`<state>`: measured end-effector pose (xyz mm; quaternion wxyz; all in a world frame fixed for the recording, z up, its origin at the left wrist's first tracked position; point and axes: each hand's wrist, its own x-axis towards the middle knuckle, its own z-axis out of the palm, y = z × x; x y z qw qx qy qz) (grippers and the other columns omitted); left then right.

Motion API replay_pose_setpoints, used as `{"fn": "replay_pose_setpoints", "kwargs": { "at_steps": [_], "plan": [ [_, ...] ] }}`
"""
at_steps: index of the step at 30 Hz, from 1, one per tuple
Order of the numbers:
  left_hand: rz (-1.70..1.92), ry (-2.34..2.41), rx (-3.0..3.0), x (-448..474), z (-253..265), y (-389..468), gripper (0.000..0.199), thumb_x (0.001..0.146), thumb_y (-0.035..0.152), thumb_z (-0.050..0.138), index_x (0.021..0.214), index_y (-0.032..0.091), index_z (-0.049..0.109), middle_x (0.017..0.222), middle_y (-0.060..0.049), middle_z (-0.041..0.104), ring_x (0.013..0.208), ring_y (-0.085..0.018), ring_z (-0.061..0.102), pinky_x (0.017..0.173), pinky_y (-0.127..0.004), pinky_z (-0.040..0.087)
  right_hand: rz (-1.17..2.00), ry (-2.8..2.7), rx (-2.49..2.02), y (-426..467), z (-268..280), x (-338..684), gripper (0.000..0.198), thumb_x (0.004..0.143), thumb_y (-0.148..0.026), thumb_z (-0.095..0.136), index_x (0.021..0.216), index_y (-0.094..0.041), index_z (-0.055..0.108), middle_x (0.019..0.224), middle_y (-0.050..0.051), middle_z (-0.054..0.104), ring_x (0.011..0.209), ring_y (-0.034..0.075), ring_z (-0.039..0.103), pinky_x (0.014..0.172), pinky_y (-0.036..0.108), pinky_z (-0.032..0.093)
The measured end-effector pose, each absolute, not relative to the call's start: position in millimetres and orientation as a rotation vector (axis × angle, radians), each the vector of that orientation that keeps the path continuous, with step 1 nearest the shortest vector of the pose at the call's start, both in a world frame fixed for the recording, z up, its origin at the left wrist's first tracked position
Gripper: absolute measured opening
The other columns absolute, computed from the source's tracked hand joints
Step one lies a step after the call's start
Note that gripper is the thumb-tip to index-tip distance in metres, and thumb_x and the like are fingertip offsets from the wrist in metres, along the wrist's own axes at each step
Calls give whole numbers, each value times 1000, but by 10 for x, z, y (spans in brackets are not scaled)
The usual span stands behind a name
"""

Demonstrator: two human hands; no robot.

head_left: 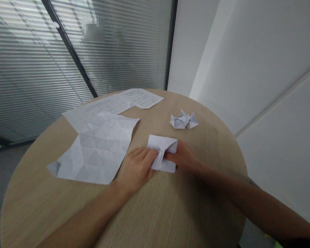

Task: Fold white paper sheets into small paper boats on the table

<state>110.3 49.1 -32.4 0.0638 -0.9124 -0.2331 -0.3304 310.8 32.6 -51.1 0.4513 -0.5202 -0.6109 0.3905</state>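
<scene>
Between my hands is a folded white paper (158,142), roughly square, with flaps meeting near its middle. My left hand (137,163) grips its left side, the thumb pressed on top near the centre. My right hand (183,155) holds the right side, with a finger or thumb tucked under a raised flap; its other fingers are mostly hidden behind the paper. Just left of my left hand lies a large creased white sheet (98,148), unfolded, with one corner curled up. Beyond my right hand sits a folded paper figure (183,120) with several pointed tips.
Printed sheets (144,98) lie at the far left of the round wooden table (144,213), partly under the creased sheet. Glass with blinds (131,51) stands behind the table. A white wall (260,69) runs close along its right side.
</scene>
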Motion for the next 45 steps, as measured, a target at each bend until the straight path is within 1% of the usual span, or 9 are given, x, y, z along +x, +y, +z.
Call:
{"fn": "replay_pose_setpoints", "kwargs": {
  "at_steps": [6, 9, 15, 22, 25, 32, 36, 40, 45],
  "plan": [
    [-1180, -849, -2551, 979, -270, 576, 32, 81, 11, 49, 113, 13, 55, 83, -7, 62, 69, -20, 57, 60, -31, 47, 739, -1688, -1495, 329, -439, 3263, 25, 70, -5, 56, 89, -19, 59, 61, -6, 52, 55, 11, 48, 54, 24, 34],
    [-1058, -973, -2529, 946, -296, 654, 36, 83, 9, 49, 117, 13, 59, 99, -12, 62, 81, -23, 59, 67, -34, 50, 437, -1885, -1545, 320, -403, 3344, 34, 69, 0, 53, 94, -19, 65, 71, -3, 56, 63, 12, 51, 63, 26, 38],
    [-641, -986, -2591, 921, -340, 765, 25, 79, 5, 54, 93, 17, 71, 105, -12, 66, 95, -32, 59, 75, -44, 51, 223, -2253, -1465, 390, -460, 3479, 46, 79, 5, 46, 104, -19, 74, 97, 9, 65, 91, 19, 59, 83, 32, 46],
    [-227, -1004, -2806, 935, -227, 731, 17, 85, 18, 54, 86, 16, 71, 93, -10, 70, 91, -30, 63, 79, -46, 52, 266, -2449, -1392, 361, -359, 3545, 25, 91, -30, 62, 108, -18, 74, 115, 13, 68, 108, 25, 60, 97, 41, 44],
    [-237, -1074, -2851, 949, -235, 737, 26, 93, 28, 49, 85, 16, 71, 94, -10, 69, 92, -29, 63, 81, -45, 52, 311, -2393, -1457, 357, -352, 3561, 22, 90, -24, 61, 106, -16, 74, 113, 13, 68, 109, 25, 60, 98, 40, 44],
    [-387, -1255, -2971, 934, -366, 814, 29, 91, 27, 57, 117, 16, 64, 109, -11, 63, 102, -29, 57, 90, -44, 49, 426, -2271, -1548, 398, -439, 3600, 47, 78, -25, 75, 122, -15, 65, 116, 14, 65, 111, 26, 59, 98, 41, 42],
    [-448, -1342, -3002, 932, -398, 846, 28, 87, 28, 61, 113, 18, 63, 107, -10, 60, 103, -29, 55, 90, -45, 47, 408, -2283, -1552, 405, -423, 3601, 29, 77, -25, 74, 104, -17, 70, 101, 9, 69, 99, 24, 61, 90, 38, 44],
    [-540, -1400, -3012, 946, -374, 839, 18, 79, 29, 68, 90, 18, 60, 99, -7, 59, 95, -26, 54, 84, -41, 47, 254, -2341, -1455, 398, -384, 3578, 4, 80, -21, 70, 81, -18, 68, 84, 5, 67, 90, 22, 60, 90, 37, 41],
    [-655, -1142, -3026, 961, -315, 763, 10, 85, 24, 58, 78, 20, 54, 92, -7, 60, 89, -25, 54, 79, -39, 46, 238, -2298, -1389, 389, -372, 3582, 6, 88, -21, 59, 83, -19, 62, 80, 4, 65, 79, 18, 59, 74, 30, 41]
  ]
}}
